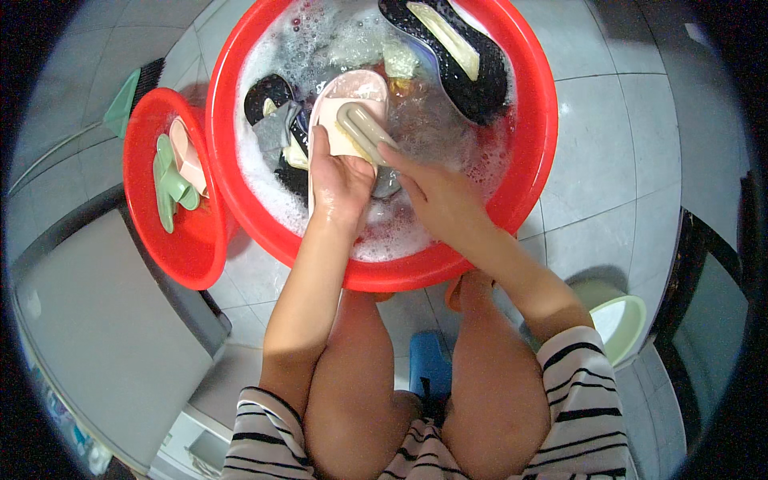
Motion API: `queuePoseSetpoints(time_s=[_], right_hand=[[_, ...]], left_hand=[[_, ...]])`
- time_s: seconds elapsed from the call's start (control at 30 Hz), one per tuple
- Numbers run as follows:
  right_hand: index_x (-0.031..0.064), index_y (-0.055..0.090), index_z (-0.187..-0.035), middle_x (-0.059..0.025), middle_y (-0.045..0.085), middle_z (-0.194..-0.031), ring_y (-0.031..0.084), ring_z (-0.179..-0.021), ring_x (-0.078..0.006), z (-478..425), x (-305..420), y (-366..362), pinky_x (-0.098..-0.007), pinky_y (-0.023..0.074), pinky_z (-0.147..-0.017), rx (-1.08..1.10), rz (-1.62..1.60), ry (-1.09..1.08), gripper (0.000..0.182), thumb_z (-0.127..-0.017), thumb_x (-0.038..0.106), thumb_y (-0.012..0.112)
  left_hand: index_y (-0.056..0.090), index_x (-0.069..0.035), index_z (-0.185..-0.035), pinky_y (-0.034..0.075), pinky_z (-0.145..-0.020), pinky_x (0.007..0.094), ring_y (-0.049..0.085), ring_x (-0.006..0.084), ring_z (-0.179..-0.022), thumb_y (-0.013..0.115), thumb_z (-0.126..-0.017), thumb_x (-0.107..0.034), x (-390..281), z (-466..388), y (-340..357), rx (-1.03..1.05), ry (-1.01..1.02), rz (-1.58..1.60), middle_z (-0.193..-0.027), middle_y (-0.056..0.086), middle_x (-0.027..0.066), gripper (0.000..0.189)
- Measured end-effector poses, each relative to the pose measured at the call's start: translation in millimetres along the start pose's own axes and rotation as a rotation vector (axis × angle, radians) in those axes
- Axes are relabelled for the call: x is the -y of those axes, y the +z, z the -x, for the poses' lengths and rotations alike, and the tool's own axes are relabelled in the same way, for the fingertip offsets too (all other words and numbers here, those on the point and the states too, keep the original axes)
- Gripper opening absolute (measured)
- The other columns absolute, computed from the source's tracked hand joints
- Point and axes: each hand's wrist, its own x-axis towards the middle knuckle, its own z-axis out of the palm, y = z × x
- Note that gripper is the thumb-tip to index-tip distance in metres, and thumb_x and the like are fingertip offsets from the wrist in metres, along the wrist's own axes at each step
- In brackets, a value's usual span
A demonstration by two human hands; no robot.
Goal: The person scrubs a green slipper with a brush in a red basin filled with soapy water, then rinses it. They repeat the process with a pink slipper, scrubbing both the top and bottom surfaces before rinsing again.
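A large red plastic basin (384,275) holds soapy water. Over it, my left hand (342,183) grips a pale pink slipper (360,84), thumb on its upper. My right hand (441,195) is closed on the handle of a beige scrubbing brush (365,127), its yellowish bristles against the slipper's upper. A black slipper with a cream strap (480,78) floats at the basin's upper right. At the left float another black slipper (267,93) and a grey cloth (277,127), partly overlapping. Something translucent and pale (401,59) lies in the water beyond the pink slipper.
A smaller red basin (207,252) leans at the left with a green slipper (174,183) and a pink one (187,153) inside. Behind it is a green-backed brush or broom head (127,102). A pale green bucket (630,330) stands lower right; a blue stool (427,363) shows between my legs.
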Motion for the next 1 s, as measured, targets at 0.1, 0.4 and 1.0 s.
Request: queuePoseSetpoints(time_s=[0.1, 0.4, 1.0], right_hand=[[0.0249, 0.053, -0.128, -0.0210, 0.064, -0.094, 0.061, -0.084, -0.0388, -19, -1, 3, -0.0474, 0.0480, -0.073, 0.027, 0.053, 0.029, 0.039, -0.090, 0.017, 0.048], [0.0230, 0.051, -0.130, -0.0225, 0.064, -0.087, 0.063, -0.078, -0.0389, -49, -11, 16, -0.0479, 0.0482, -0.069, -0.026, -0.031, 0.079, 0.041, -0.089, 0.017, 0.051], [0.0298, 0.048, -0.132, -0.0234, 0.062, -0.076, 0.061, -0.068, -0.0413, -1, 11, 22, -0.0496, 0.0480, -0.062, 0.045, 0.097, 0.027, 0.043, -0.090, 0.018, 0.049]], left_hand=[[0.044, -0.006, -0.131, 0.045, -0.097, 0.0407, 0.054, 0.0272, -0.115, 0.031, -0.099, -0.037, 7, -16, -20, -0.069, 0.010, -0.057, -0.128, 0.054, 0.0129, 0.046], [0.050, -0.002, -0.121, 0.048, -0.090, 0.0369, 0.058, 0.0237, -0.106, 0.037, -0.097, -0.040, 9, -41, -27, -0.107, 0.097, -0.101, -0.117, 0.060, 0.0107, 0.046], [0.040, -0.001, -0.132, 0.035, -0.106, 0.0438, 0.048, 0.0309, -0.120, 0.029, -0.099, -0.038, -11, -9, 1, -0.077, 0.069, 0.014, -0.131, 0.049, 0.0165, 0.051]])
